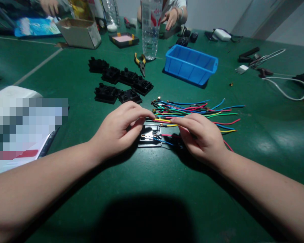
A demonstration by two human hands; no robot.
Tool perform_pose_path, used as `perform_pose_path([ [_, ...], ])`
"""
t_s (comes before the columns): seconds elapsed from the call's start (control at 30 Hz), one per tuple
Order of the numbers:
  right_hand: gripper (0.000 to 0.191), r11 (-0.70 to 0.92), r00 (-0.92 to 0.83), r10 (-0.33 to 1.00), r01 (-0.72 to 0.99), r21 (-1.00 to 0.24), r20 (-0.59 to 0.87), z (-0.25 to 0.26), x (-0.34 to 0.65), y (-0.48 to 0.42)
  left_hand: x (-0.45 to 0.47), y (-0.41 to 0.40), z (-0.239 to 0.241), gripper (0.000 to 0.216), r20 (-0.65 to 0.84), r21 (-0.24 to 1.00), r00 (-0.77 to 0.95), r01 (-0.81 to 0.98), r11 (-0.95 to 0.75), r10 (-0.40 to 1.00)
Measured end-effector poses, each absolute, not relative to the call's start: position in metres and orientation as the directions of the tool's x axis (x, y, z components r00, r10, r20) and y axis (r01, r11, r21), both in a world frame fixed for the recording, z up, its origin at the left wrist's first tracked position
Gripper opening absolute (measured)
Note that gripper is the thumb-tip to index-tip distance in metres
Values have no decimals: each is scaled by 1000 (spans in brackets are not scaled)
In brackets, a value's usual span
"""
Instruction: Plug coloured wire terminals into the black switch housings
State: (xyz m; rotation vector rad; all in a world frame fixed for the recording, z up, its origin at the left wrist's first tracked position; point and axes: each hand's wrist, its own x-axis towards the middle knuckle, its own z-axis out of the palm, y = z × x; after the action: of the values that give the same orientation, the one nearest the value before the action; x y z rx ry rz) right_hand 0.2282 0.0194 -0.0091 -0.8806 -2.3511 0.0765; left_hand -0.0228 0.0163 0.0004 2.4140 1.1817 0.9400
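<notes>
A black connector block [150, 136] lies on the green table between my hands, with red, blue and yellow wires plugged into it. My left hand [121, 126] is curled over the block's left side, its fingertips pinching the end of a yellow wire [162, 120]. My right hand [200, 135] pinches the same yellow wire further right and rests on the wires leading out of the block. Just behind lies a loose bundle of coloured wires [192, 109] with brass terminals.
Several black connector blocks [121, 84] sit behind my left hand. Yellow-handled pliers [141, 63], a water bottle [150, 30] and a blue bin [191, 64] stand further back. A cardboard box [79, 32], papers [15, 135] at left, white cables [288, 87] at right. Another person's hands [171, 17] work at the far edge.
</notes>
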Motion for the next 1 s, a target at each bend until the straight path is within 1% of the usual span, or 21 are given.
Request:
perform_pose_path([
  [0.17, 31, 781, -574, 601, 571, -255, 556, -11, 229, 20, -23, 16, 2, 27, 425, 512, 442, 602, -612, 790],
  [0.3, 28, 803, -588, 580, 529, -275, 564, -12, 229, 20, -23, 17, 1, 26, 429, 505, 453, 597, -623, 781],
  [0.53, 30, 855, -662, 510, 457, -244, 549, -13, 231, 24, -24, 17, -2, 25, 461, 490, 464, 577, -653, 756],
  [0.73, 32, 867, -681, 494, 436, -243, 541, -12, 230, 25, -24, 18, -3, 25, 470, 496, 467, 562, -662, 749],
  [0.87, 32, 862, -681, 503, 439, -254, 532, -12, 230, 24, -24, 18, -3, 24, 473, 494, 473, 556, -668, 744],
  [1.0, 30, 817, -629, 568, 509, -270, 531, -13, 229, 22, -24, 18, -2, 24, 478, 489, 463, 565, -664, 746],
])
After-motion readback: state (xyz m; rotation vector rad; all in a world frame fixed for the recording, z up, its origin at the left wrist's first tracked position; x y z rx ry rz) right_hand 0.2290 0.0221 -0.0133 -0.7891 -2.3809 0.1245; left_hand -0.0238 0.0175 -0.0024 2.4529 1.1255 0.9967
